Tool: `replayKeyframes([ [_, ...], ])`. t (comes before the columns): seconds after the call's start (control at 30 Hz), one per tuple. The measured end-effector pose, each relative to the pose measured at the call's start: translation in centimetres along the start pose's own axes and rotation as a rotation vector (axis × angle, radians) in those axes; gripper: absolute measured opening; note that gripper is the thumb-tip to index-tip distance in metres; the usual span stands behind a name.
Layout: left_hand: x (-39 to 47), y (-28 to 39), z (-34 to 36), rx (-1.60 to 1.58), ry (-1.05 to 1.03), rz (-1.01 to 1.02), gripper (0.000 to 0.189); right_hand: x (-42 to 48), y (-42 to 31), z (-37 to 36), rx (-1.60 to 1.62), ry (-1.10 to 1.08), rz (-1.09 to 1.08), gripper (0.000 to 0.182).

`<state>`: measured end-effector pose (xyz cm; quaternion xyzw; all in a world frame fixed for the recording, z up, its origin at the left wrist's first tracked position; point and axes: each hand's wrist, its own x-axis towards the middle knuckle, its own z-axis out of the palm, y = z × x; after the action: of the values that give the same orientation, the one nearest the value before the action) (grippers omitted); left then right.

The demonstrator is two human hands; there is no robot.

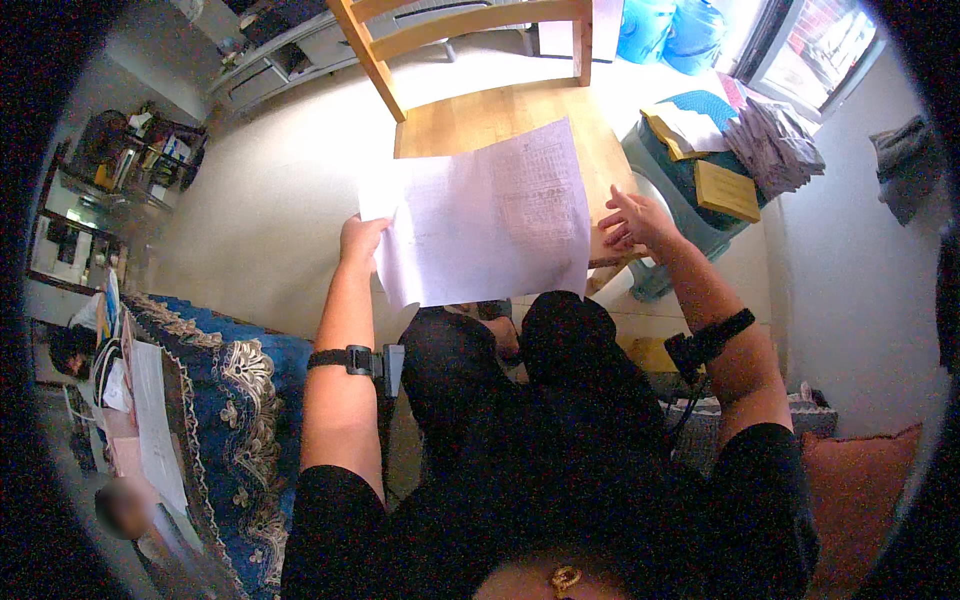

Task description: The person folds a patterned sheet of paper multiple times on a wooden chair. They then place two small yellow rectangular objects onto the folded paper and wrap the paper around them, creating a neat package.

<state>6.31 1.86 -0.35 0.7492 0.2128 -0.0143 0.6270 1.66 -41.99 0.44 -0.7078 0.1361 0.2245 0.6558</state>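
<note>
A large sheet of printed paper (480,225) spreads above my knees, its far part over the seat of a wooden chair (495,112). My left hand (364,241) grips the left edge of the sheet, thumb on top. Just off the sheet's right edge, my right hand (636,225) is held with its fingers apart and nothing in it, over the right side of the chair seat. Faint print and a table-like block show on the right half of the sheet; glare washes out its upper left corner.
Right of the chair, a green plastic stool (652,169) bears a yellow block-like stack (726,191), yellow and white papers and a pile of folded grey sheets (776,146). Blue water bottles (694,37) stand behind. At left is a table with a blue lace-trimmed cloth (225,420); another person sits beyond.
</note>
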Motion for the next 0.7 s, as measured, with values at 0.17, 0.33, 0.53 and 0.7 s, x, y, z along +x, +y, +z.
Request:
replayKeyframes([
  [0.17,0.2,0.7,1.2,-0.04,-0.019,-0.012,0.028,0.9,-1.8,1.7,-0.152,-0.036,-0.018,0.059],
  [0.33,2.3,0.0,0.6,0.08,-0.011,0.004,0.024,3.3,-1.8,2.0,-0.602,0.158,-0.174,0.034],
  [0.53,3.9,-1.4,-0.8,0.275,0.008,0.075,0.022,3.9,-2.6,0.4,-0.537,0.311,-0.072,0.018],
  [0.7,3.0,0.9,1.6,0.462,0.099,0.187,0.026,4.5,-0.1,-1.8,-0.509,0.398,-0.157,0.022],
])
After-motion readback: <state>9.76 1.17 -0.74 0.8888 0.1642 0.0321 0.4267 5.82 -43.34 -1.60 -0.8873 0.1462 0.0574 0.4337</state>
